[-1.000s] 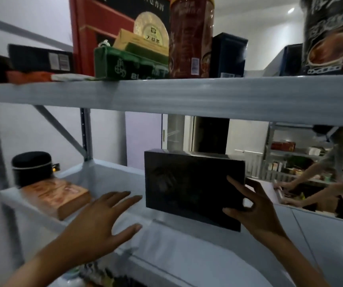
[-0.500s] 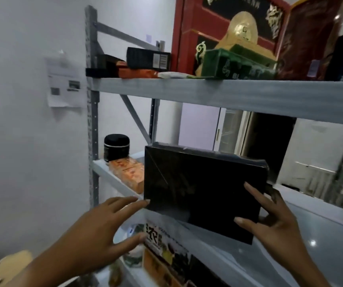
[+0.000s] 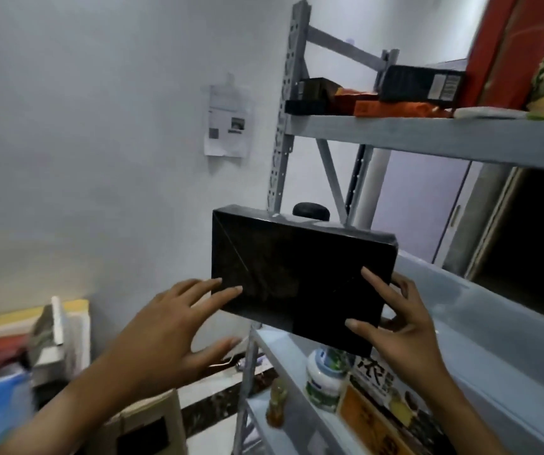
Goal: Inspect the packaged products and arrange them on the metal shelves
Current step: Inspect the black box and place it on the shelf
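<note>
Head cam showed the right hand (image 3: 406, 326) gripping the black box's (image 3: 300, 274) lower right corner, holding it upright over the middle shelf (image 3: 480, 326) edge. Left hand (image 3: 169, 326) had spread fingers just touching its left edge.

Glossy black box (image 3: 300, 277), grey metal shelves (image 3: 434, 136), orange packets (image 3: 392, 108).

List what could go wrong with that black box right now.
The black box is held mainly by the right hand at one corner; the left hand only touches its edge with straight fingers, so the glossy wrap could slip. It hangs past the shelf end, so it would fall to the floor.
</note>
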